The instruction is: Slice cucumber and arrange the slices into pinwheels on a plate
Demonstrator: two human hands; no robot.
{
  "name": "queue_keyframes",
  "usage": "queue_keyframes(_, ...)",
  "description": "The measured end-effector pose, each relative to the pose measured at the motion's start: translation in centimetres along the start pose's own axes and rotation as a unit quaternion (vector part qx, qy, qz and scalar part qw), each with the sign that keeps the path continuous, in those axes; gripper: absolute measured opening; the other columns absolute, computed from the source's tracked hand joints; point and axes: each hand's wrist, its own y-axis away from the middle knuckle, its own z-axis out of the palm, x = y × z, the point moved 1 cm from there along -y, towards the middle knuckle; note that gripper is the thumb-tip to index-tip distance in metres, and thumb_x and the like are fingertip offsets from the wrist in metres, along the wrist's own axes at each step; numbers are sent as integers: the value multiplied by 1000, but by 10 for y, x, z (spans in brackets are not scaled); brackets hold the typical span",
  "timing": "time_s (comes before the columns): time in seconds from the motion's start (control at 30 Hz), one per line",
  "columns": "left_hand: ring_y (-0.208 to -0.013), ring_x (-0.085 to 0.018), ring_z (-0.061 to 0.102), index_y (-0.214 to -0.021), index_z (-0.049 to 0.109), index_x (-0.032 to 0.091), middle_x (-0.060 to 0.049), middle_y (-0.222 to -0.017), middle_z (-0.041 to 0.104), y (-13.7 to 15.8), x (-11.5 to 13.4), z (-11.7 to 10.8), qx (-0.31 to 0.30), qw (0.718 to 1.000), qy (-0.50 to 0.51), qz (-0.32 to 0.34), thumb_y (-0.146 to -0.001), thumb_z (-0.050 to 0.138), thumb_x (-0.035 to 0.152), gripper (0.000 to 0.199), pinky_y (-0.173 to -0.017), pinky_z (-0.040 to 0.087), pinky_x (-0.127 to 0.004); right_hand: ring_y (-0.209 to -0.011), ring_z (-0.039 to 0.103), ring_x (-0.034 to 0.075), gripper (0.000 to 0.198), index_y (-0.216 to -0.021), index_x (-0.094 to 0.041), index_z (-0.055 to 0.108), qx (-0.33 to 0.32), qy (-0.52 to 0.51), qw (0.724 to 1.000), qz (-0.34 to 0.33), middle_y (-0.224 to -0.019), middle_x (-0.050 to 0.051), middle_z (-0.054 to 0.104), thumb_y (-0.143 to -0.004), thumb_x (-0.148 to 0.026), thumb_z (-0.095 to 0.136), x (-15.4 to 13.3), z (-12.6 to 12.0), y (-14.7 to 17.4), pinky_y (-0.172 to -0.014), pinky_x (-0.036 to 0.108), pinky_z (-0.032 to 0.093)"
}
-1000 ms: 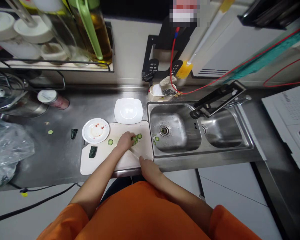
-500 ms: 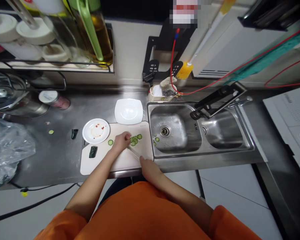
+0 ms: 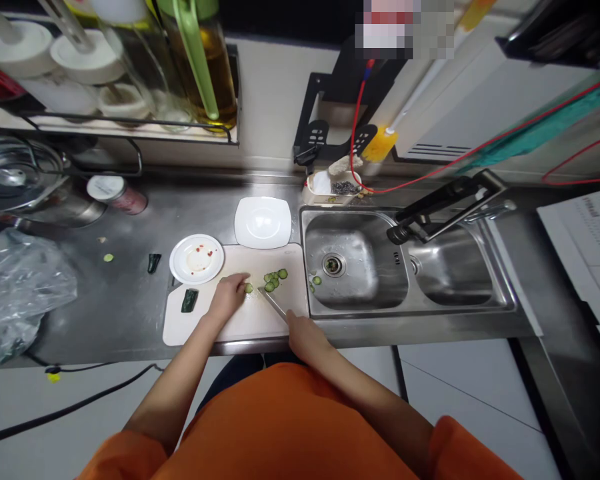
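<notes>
On the white cutting board point(image 3: 260, 323), my left hand point(image 3: 225, 299) has its fingertips closed at the edge of a single cucumber slice point(image 3: 249, 288). How firmly they grip is hard to see. My right hand point(image 3: 307, 338) is wrapped round the handle of a knife point(image 3: 274, 305), whose blade points up and left across the board. Just beyond the blade tip lies a cluster of cucumber slices point(image 3: 275, 279). A dark green cucumber piece point(image 3: 189, 301) rests at the board's left side, and a second cucumber end point(image 3: 153, 263) lies on the steel counter.
A round plate with red bits point(image 3: 197, 259) overlaps the board's upper left corner. Behind the board stands a white square plate point(image 3: 263, 223). To the right is a double sink point(image 3: 360, 260) with several slices inside. A clear plastic bag point(image 3: 27, 290) lies far left.
My left hand has moved left, away from the cluster, and a lone slice has shifted right to its fingertips. The knife blade shows more fully now. The whole view has shifted slightly.
</notes>
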Motion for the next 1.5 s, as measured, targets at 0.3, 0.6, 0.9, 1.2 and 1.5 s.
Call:
queue_keyframes(0.3,-82,-19,58,-95,65,15,-8,-90,60,27,-6,20,98,994,-22,-38,-76,54,19,23,-82,48,-31,-96,63,26,37,-119,-13,43,-3,4,1000,-17,-96,15,65,-84,-4,39,-19,-3,-6,-72,32,48)
queue_keyframes(0.6,-77,-18,57,-91,65,16,-6,-84,59,26,-4,20,109,992,-2,-56,-74,53,16,21,-78,47,-30,-96,64,25,34,-118,-13,43,11,15,999,-30,-94,15,65,-86,-3,36,-25,-2,-11,-74,32,48)
queue_keyframes(0.9,-79,-19,57,-90,66,16,-6,-83,59,25,-2,20,114,992,1,-56,-74,54,18,21,-79,47,-32,-97,63,25,35,-118,-11,42,2,5,999,-34,-94,15,65,-84,-3,39,-28,-2,-13,-74,31,48)
queue_keyframes(1.2,-76,-19,57,-86,66,16,-6,-81,59,22,-2,21,105,992,-14,-75,-71,54,18,19,-77,46,-31,-100,62,25,36,-119,-10,43,-16,6,999,-36,-100,18,64,-85,-1,36,-26,-4,-8,-78,32,48)
queue_keyframes(1.5,-64,-15,55,-73,61,21,0,-67,59,21,12,12,63,992,10,-113,-74,51,21,9,-65,41,-26,-97,63,27,39,-120,-12,45,-36,19,999,0,-97,17,64,-84,-1,35,-6,1,8,-73,33,48)
